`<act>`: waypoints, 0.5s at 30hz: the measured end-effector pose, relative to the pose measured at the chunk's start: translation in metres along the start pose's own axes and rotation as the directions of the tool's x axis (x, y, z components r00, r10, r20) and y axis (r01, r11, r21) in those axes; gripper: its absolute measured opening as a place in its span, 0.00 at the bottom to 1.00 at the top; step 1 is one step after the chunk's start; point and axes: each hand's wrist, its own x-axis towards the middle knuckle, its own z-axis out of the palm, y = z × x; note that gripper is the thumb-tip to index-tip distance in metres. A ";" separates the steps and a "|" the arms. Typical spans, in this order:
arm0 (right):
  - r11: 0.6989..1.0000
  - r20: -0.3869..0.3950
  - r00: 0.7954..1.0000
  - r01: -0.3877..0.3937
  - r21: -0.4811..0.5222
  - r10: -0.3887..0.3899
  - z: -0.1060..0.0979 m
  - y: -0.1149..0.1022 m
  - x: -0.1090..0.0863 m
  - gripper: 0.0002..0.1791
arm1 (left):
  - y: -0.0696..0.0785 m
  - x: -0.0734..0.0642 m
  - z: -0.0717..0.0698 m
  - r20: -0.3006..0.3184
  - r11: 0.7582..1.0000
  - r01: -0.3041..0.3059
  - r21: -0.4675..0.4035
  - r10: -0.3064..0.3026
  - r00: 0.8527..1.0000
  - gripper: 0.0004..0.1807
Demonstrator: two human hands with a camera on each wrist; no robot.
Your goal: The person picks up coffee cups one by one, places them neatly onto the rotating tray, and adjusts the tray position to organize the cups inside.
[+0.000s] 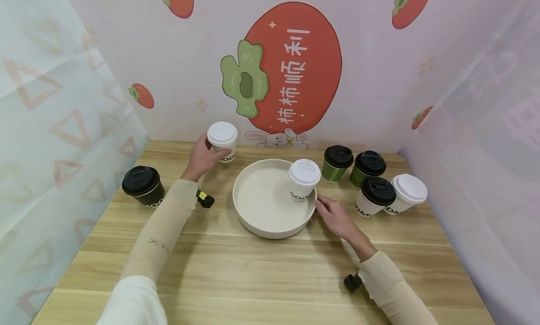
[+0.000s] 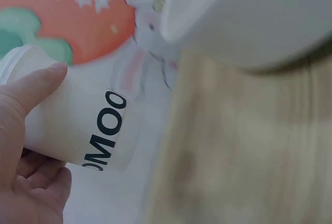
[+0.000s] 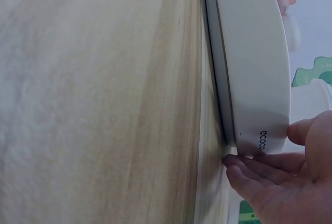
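At the back left, my left hand [image 1: 204, 157] grips a white paper cup with a white lid [image 1: 222, 136]. The left wrist view shows its thumb along the side of this cup [image 2: 78, 115], with the fingers curled round from the other side. My right hand [image 1: 336, 217] holds the right side of a round cream tray [image 1: 274, 232]. In the right wrist view, the thumb is at the upper rim of the tray [image 3: 254, 68] and the fingers lie low against its outer wall. Another white-lidded cup [image 1: 303, 178] stands upright inside the tray, near its right edge.
To the right of the tray stand two green cups with black lids [image 1: 334, 168] [image 1: 366, 171], a white cup with a black lid [image 1: 373, 197] and a white-lidded cup [image 1: 405, 194]. A black cup [image 1: 144, 186] stands at the left. Printed cloth walls border the wooden table [image 1: 253, 278].
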 end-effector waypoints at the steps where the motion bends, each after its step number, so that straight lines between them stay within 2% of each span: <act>1: 1.000 0.001 1.000 0.002 -0.001 -0.002 0.000 0.000 0.000 0.30 | 0.007 0.000 0.001 0.011 1.000 -0.014 -0.008 0.014 1.000 0.51; 5: 1.000 0.002 1.000 -0.003 -0.004 0.003 -0.001 0.000 0.000 0.29 | 0.038 -0.001 0.008 0.067 0.997 -0.050 -0.053 0.054 0.996 0.50; 9: 1.000 -0.001 1.000 0.000 -0.011 0.000 -0.001 0.000 0.001 0.29 | 0.065 -0.006 0.019 0.138 0.997 -0.032 -0.068 0.041 0.990 0.49; 15: 1.000 0.001 1.000 -0.004 -0.014 0.004 -0.001 -0.002 0.001 0.30 | 0.087 -0.013 0.045 0.244 0.997 -0.016 -0.070 0.032 0.969 0.51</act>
